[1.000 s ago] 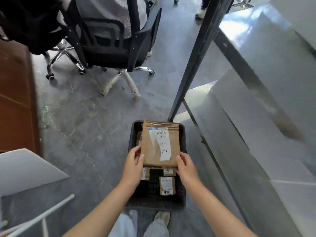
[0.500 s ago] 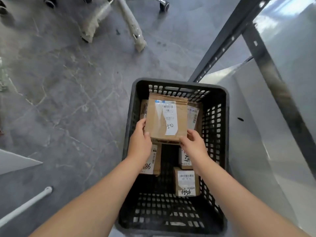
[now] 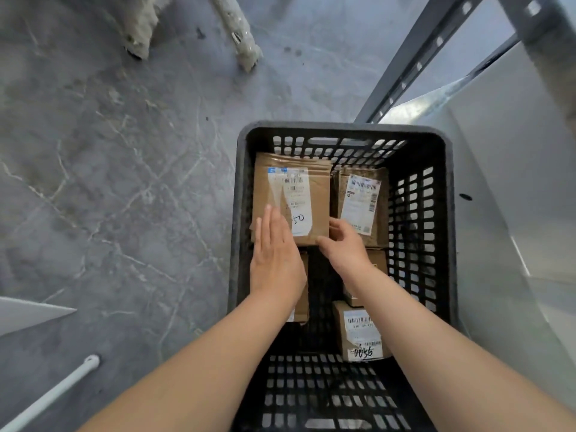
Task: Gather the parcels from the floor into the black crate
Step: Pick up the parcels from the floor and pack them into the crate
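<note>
Since the earlier frames we have lowered the parcel (image 3: pixel 291 198) from above the crate (image 3: pixel 448 213) down into it, and our left hand (image 3: pixel 274 254) has let go of its edge and gone flat. The parcel now lies label up in the upper left part of the crate, close to the far wall.

Our left hand rests on the parcel's lower left corner, palm down, with the fingers (image 3: pixel 271 222) straight and pressed together, pointing toward the top of the frame. Our right hand (image 3: pixel 343 247) sits at the lower right corner, fingers loosely curled against the right edge and thumb at the lower edge. We cannot tell whether it pinches the corner or only touches it. Both forearms reach in from the bottom of the frame, over the crate's near end.

Just right of the parcel lies a second parcel (image 3: pixel 361 207), touching it or nearly so. A small parcel (image 3: pixel 361 332) marked 0056 lies beside our right forearm, lower in the frame. The crate stands on the grey floor (image 3: pixel 124 182), right of centre.
</note>
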The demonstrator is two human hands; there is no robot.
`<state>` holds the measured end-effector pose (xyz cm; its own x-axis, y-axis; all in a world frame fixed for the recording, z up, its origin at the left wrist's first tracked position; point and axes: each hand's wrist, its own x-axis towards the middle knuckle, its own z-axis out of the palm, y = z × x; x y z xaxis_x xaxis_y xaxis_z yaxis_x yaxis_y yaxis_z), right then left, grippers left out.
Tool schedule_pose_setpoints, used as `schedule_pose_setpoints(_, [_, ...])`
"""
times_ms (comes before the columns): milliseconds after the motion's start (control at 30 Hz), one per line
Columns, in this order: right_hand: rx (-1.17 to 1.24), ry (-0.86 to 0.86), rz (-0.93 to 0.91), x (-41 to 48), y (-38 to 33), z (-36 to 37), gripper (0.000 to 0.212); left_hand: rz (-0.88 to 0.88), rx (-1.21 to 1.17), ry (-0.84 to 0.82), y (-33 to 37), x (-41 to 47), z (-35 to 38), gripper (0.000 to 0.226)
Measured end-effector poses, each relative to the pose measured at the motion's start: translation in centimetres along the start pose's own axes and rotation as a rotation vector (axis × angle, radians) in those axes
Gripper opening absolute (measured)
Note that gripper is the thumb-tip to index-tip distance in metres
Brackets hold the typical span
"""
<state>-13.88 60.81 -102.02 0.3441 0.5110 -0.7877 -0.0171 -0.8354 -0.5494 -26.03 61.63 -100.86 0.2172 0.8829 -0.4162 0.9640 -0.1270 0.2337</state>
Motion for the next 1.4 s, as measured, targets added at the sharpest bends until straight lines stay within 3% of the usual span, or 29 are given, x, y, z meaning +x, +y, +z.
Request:
schedule_pose_setpoints(100, [-0.281,-0.094,-0.024,-0.8,-1.6,-0.9,0.055,0.019,0.034,-0.055,0.2,0.3,-1.5,0.082])
schedule_pose_setpoints(233, [-0.427,-0.052,0.015,-3.0,-5.3,-1.1,0.066,0.076,0.076,-0.037,0.6,-0.3,-5.3,0.076])
schedule_pose_setpoints(367, [-0.51,-0.086,-0.217,-7.5,-11.0,-1.2,0.067,0.097,0.112,-0.056,3.0,-1.4,-10.6,0.074])
schedule_pose_setpoints(500, [-0.557,-0.045,-0.456,-13.3,-18.4,-3.5,0.064,0.122,0.157,0.035,5.9,-2.3,-18.7,0.074])
schedule_pose_setpoints(733, [-0.571,0.103,-0.651,-26.8,-35.4,-11.4,0.073,0.22,0.045,0.454,7.5,-3.1,-39.2,0.059])
schedule_pose_setpoints(800, [-0.617,0.22,-0.834,-35.8,-41.6,-15.5,0.073,0.317,0.11,0.742,9.8,-6.6,-49.6,0.059])
schedule_pose_setpoints(900, [-0.744,0.281,-0.992,-45.0,-45.1,-18.9,0.076,0.43,0.094,0.906,13.1,-10.3,-58.9,0.06])
schedule_pose_setpoints(933, [-0.778,0.348,-1.056,-49.0,-46.9,-20.5,0.076,0.435,0.099,1.041,14.7,-12.8,-63.4,0.06])
schedule_pose_setpoints(1033, [-0.778,0.531,-1.24,-59.6,-51.0,-24.4,0.075,0.465,0.053,1.138,19.2,-20.8,-73.5,0.06])
schedule_pose_setpoints(1133, [-0.737,0.705,-1.302,-67.9,-53.9,-27.6,0.076,0.481,-0.011,1.252,22.1,-27.6,-80.1,0.061])
schedule_pose_setpoints(1400, [-0.707,1.007,-1.405,-81.8,-55.8,-32.8,0.076,0.593,0.022,1.374,26.4,-35.7,-88.0,0.06])
